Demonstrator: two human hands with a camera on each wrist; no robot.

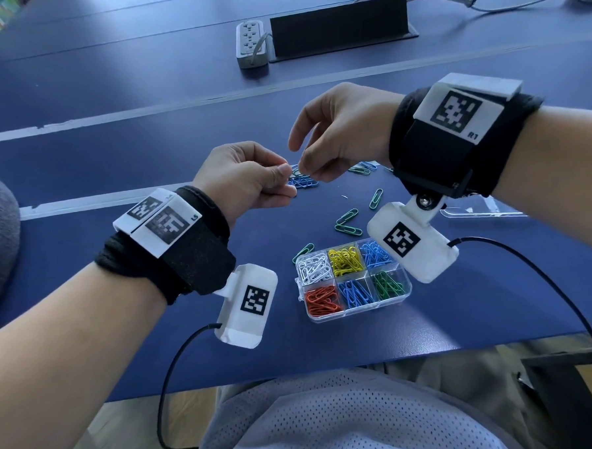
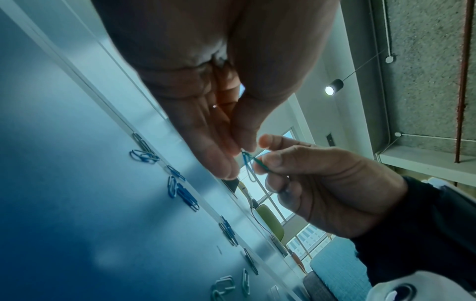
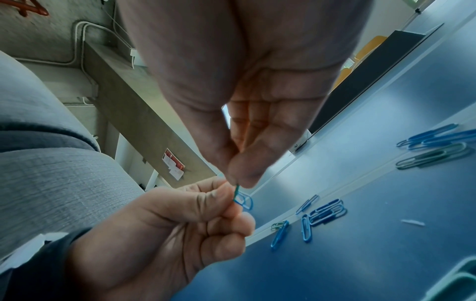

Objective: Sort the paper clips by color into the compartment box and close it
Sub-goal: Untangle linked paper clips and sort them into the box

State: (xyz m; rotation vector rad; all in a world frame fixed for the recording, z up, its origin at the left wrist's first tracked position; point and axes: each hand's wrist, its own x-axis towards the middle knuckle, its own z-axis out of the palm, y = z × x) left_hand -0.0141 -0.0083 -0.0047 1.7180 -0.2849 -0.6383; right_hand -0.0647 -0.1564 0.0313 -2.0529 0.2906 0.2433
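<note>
Above the blue table, my left hand (image 1: 287,176) and right hand (image 1: 305,169) meet fingertip to fingertip. The left pinches a blue paper clip (image 2: 246,158), the right pinches a green paper clip (image 3: 235,191), and the two clips look hooked together. Below them lies a pile of blue clips (image 1: 304,183). Loose green clips (image 1: 347,221) lie nearer me. The clear compartment box (image 1: 361,315) stands open close to the table's front edge. Its six compartments hold white, yellow, blue, red, blue and green clips.
A clear plastic piece (image 1: 475,212) lies on the table under my right wrist. A power strip (image 1: 251,44) and a black cable flap (image 1: 341,26) sit far back. A few more clips (image 1: 363,168) lie beyond the hands. Black camera cables hang off both wrists.
</note>
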